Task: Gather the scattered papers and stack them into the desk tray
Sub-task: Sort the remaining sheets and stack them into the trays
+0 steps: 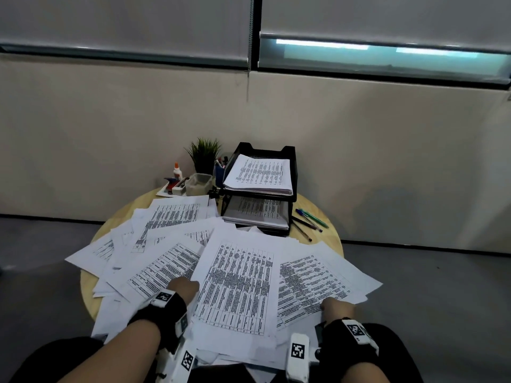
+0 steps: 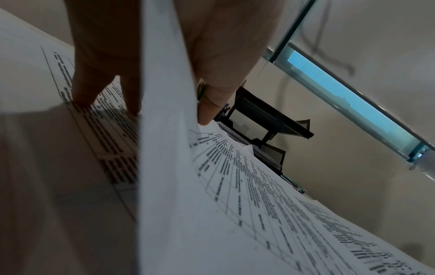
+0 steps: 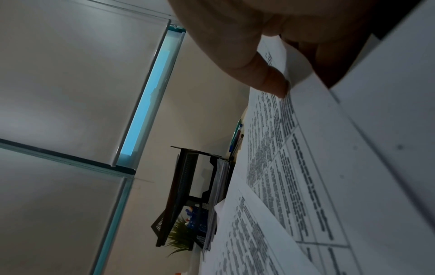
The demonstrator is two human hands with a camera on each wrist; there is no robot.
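Two hands at work on the loose printed sheets (image 1: 237, 277), fanned over the round tabletop (image 1: 329, 230) in front of the black two-tier desk tray (image 1: 290, 172) (both tiers already hold stacks). Left hand (image 1: 184, 290) pinches the big centre sheet's left edge, thumb (image 2: 212, 104) over, fingers under. Right hand (image 1: 338, 308) pinches a right-hand sheet's near corner. Advice: sweep both inward, gathering neighbours beneath; square edges by tapping before carrying; avoid creasing corners.

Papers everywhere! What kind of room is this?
Probably an office: a black two-tier desk tray holds printed sheets, pens lie beside it, and roller blinds cover the window.
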